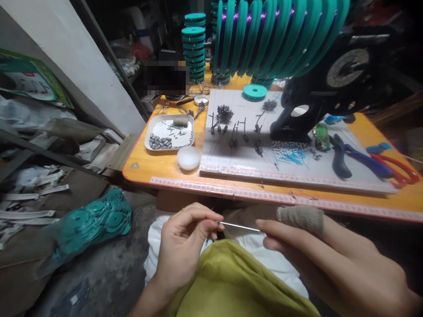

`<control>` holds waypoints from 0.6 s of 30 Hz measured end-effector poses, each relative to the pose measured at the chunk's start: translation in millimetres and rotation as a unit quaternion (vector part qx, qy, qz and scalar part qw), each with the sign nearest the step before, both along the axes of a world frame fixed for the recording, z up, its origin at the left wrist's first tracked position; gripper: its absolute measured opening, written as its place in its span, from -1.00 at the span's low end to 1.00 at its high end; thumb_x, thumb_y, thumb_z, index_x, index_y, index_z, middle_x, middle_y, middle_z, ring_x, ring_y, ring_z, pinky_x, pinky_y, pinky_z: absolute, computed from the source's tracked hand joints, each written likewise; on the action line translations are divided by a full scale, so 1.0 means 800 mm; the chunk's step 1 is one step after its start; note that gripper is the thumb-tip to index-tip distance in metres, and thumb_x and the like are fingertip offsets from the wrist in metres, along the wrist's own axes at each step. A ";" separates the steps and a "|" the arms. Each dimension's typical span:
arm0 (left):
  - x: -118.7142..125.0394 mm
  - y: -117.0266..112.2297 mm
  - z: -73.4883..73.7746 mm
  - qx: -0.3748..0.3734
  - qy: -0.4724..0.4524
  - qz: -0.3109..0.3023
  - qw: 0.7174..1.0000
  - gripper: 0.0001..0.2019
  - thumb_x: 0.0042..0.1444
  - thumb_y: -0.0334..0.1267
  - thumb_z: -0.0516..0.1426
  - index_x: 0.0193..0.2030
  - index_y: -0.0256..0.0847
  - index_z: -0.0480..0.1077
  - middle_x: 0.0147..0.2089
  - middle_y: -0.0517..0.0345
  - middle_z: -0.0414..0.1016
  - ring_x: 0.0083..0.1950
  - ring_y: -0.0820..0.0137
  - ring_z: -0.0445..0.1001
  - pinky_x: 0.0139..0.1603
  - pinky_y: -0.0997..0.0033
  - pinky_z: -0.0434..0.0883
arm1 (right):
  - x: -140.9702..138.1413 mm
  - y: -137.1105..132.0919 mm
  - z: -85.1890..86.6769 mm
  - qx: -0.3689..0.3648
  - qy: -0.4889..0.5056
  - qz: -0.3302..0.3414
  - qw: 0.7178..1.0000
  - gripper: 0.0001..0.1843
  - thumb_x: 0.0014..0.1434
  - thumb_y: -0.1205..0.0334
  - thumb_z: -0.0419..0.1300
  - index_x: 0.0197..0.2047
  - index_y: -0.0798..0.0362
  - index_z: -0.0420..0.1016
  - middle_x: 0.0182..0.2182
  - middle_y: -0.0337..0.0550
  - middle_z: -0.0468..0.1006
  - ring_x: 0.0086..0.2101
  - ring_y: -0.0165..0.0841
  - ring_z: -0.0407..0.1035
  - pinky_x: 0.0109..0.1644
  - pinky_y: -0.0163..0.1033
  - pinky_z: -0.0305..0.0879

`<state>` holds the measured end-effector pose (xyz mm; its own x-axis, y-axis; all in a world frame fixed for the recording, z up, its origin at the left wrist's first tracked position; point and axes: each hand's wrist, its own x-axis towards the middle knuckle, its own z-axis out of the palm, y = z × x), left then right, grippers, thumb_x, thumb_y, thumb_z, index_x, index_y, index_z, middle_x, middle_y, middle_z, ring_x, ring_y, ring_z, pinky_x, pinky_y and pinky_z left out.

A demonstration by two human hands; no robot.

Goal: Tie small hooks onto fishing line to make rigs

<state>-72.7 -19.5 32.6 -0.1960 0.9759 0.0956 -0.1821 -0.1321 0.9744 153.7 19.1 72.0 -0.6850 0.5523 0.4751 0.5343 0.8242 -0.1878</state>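
Note:
In front of the table's edge, my left hand (183,240) pinches a small dark piece between thumb and forefinger; its kind is too small to tell. My right hand (317,251), with a grey-green wrap (300,219) around one finger, grips a thin shiny metal rod (240,226). The rod stretches from the right fingertips to the left ones and meets the small piece there. A fine dark line rises from the left fingertips toward the table. Below both hands lies olive-green cloth (244,281) over the lap.
A grey board (231,158) on the orange table (139,154) carries hanging lines with dark weights, blue-handled pliers (366,160) and a black stand. Green spools (280,39) hang above. A white tray (155,127) of metal weights and a white bowl (188,158) stand left. Measuring tape (280,196) runs along the edge.

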 end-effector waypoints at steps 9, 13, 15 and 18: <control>0.000 -0.002 0.000 0.001 -0.007 -0.005 1.000 -0.90 0.20 -0.35 0.24 -0.32 -0.17 0.60 -0.39 0.17 0.52 -0.44 0.53 0.48 -0.43 0.60 0.46 | -0.001 0.001 0.002 -0.021 -0.008 0.001 1.000 -0.73 0.36 0.31 0.08 0.03 0.12 0.53 -0.33 -0.10 0.59 -0.35 -0.32 0.55 -0.17 -0.33 0.50; 0.001 -0.002 0.000 -0.002 0.000 -0.010 1.000 -0.89 0.22 -0.35 0.22 -0.31 -0.15 0.59 -0.39 0.19 0.51 -0.44 0.54 0.47 -0.42 0.60 0.45 | 0.001 0.001 -0.001 -0.032 -0.005 0.003 0.999 -0.72 0.37 0.33 0.07 0.05 0.09 0.52 -0.30 -0.10 0.61 -0.31 -0.32 0.56 -0.16 -0.33 0.51; 0.000 -0.003 0.000 -0.002 0.015 -0.010 1.000 -0.88 0.23 -0.35 0.21 -0.31 -0.14 0.58 -0.39 0.21 0.50 -0.43 0.55 0.46 -0.41 0.61 0.44 | 0.003 -0.003 -0.003 -0.040 0.002 -0.003 0.999 -0.71 0.36 0.35 0.07 0.06 0.09 0.53 -0.27 -0.10 0.63 -0.29 -0.31 0.57 -0.14 -0.31 0.53; 0.000 -0.005 0.001 0.008 0.058 -0.004 0.998 -0.87 0.25 -0.38 0.19 -0.29 -0.14 0.56 -0.38 0.22 0.49 -0.40 0.54 0.45 -0.39 0.61 0.41 | 0.004 -0.014 -0.007 -0.056 0.016 -0.027 0.998 -0.67 0.36 0.34 0.04 0.06 0.00 0.56 -0.20 -0.10 0.65 -0.22 -0.24 0.58 -0.06 -0.21 0.54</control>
<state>-73.1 -23.6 33.1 -0.1758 0.9755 0.1324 -0.0700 -0.1466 0.9867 156.5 7.9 66.8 -0.6392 0.6382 0.4291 0.5690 0.7678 -0.2943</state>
